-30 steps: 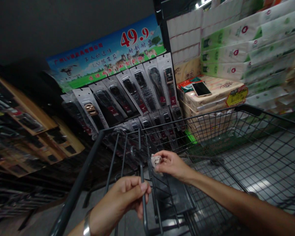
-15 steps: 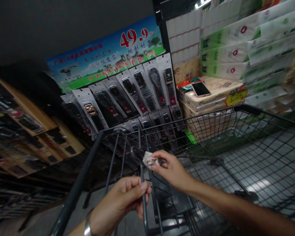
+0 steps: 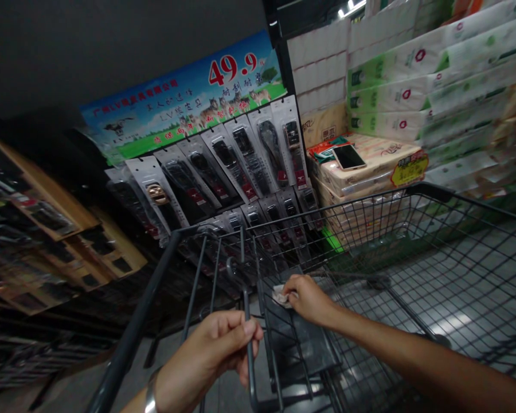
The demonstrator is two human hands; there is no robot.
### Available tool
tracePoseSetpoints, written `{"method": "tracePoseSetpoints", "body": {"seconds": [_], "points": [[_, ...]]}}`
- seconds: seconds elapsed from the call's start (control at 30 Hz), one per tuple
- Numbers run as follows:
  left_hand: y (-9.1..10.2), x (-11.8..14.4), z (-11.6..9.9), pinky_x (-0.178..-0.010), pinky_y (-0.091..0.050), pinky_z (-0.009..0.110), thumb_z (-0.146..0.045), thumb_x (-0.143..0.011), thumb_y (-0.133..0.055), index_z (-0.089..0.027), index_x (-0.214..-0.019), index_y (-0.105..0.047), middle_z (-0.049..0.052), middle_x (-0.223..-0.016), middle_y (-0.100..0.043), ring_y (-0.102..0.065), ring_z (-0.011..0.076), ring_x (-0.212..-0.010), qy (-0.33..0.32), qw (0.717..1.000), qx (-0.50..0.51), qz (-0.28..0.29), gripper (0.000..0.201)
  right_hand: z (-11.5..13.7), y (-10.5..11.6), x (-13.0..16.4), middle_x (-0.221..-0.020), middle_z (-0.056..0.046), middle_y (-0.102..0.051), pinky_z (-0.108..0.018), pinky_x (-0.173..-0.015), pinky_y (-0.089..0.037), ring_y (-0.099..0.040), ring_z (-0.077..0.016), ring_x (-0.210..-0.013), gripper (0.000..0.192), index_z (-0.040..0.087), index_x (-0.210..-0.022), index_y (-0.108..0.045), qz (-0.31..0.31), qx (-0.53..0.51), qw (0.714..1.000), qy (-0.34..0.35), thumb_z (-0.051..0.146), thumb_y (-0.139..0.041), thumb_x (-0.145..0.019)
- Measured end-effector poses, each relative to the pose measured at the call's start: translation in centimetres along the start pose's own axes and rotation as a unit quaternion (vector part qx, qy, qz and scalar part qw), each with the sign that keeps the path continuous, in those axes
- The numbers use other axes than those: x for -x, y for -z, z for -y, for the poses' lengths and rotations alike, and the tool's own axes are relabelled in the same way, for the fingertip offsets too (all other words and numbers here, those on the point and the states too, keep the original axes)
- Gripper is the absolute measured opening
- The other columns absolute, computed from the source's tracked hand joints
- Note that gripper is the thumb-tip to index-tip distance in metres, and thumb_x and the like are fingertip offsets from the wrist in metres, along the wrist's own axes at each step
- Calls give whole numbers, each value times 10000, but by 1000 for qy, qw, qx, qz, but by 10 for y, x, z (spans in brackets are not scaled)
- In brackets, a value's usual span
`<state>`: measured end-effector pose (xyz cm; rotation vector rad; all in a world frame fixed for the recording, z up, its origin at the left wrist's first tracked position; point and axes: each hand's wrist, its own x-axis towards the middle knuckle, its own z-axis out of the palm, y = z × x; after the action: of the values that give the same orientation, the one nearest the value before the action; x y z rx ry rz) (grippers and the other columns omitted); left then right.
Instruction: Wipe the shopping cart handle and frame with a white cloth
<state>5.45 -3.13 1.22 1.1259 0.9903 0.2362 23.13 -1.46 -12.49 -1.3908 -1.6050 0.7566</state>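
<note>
A dark wire shopping cart (image 3: 361, 212) fills the lower half of the view. My left hand (image 3: 223, 344) is closed around an upright grey bar of the fold-out frame at the cart's near end; a silver bracelet circles that wrist. In my right hand (image 3: 308, 298) a crumpled whitish tissue (image 3: 280, 295) is pinched between thumb and fingers. The tissue lies against the wire bars by the top of a dark panel (image 3: 305, 344) inside the frame. Part of it is hidden behind my fingers.
Packaged belts (image 3: 227, 158) hang on a rack beneath a blue price sign (image 3: 189, 97). A phone (image 3: 348, 156) rests on stacked tissue packs (image 3: 370, 178) beyond the cart. More white and green packs (image 3: 387, 97) are piled at the right. Wooden display boxes (image 3: 47, 201) stand left.
My right hand has moved with the tissue to the right and slightly down, from the bent bar to the dark panel's wires. My left hand has kept its hold on the bar.
</note>
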Motion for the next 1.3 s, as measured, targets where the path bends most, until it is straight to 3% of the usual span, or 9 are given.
{"method": "tracePoseSetpoints", "body": {"seconds": [0.13,0.27,0.43,0.57,0.7,0.87,1.03,1.1,1.3], "points": [[1,-2,1,-447,-410,170,-433,-702,-609,-106,-732,-563,-7,-571,-525,-476,57,-442,3,1000,-9,-4,332,-14,5,-6,-777,-68,-646,-254,-709,-420,-578,-170,-765,282,146,-728,-663,-42,39,998,-34,16,-430,-638],[0,-1,0,-404,-400,178,-473,-685,-604,-120,-722,-543,-10,-587,-533,-472,58,-384,24,999,-21,-14,361,-15,5,-22,-839,-77,-650,-277,-742,-425,-580,-176,-785,229,127,-804,-638,-132,-47,985,-105,86,-460,-666],[-2,6,-6,-379,-380,170,-482,-688,-581,-118,-749,-546,-11,-571,-513,-438,54,-378,38,997,-44,-41,370,-8,-25,-33,-785,-55,-649,-270,-656,-439,-584,-177,-712,224,114,-825,-619,-85,-203,960,-174,161,-557,-615],[2,13,-7,-366,-369,167,-504,-684,-566,-123,-770,-539,-9,-569,-514,-425,54,-373,51,996,-58,-46,391,-4,-45,-35,-668,2,-603,-243,-605,-417,-563,-157,-645,204,134,-728,-584,-102,-221,956,-163,131,-611,-527],[17,19,1,-351,-346,157,-557,-643,-575,-125,-755,-518,-14,-565,-511,-423,50,-364,55,993,-73,-75,450,-3,-51,-35,-551,32,-540,-227,-531,-377,-526,-145,-571,86,152,-607,-543,-75,-222,957,-169,121,-581,-536],[33,24,14,-336,-321,155,-624,-626,-541,-125,-745,-488,-15,-545,-515,-398,40,-327,52,993,-82,-68,515,17,-47,-40,-593,8,-570,-238,-572,-397,-543,-154,-603,65,139,-640,-580,-54,-242,959,-135,122,-562,-581],[28,23,13,-345,-289,151,-626,-612,-542,-138,-721,-455,-21,-547,-509,-396,39,-347,51,992,-84,-77,507,49,-27,-79,-843,-59,-608,-265,-744,-414,-555,-165,-802,183,134,-806,-632,-158,-148,976,9,108,-491,-693],[24,21,12,-352,-283,155,-640,-598,-536,-150,-717,-429,-23,-532,-511,-392,43,-349,51,992,-90,-75,516,54,-24,-100,-876,-64,-597,-259,-782,-405,-544,-156,-836,221,135,-834,-636,-167,-97,979,62,64,-476,-700],[22,23,13,-385,-285,161,-675,-594,-472,-163,-719,-390,-26,-497,-506,-401,52,-386,65,983,-131,-113,533,46,-38,-127,-797,-76,-585,-231,-716,-398,-520,-141,-758,285,108,-824,-656,-48,68,987,138,2,-401,-754]]}}
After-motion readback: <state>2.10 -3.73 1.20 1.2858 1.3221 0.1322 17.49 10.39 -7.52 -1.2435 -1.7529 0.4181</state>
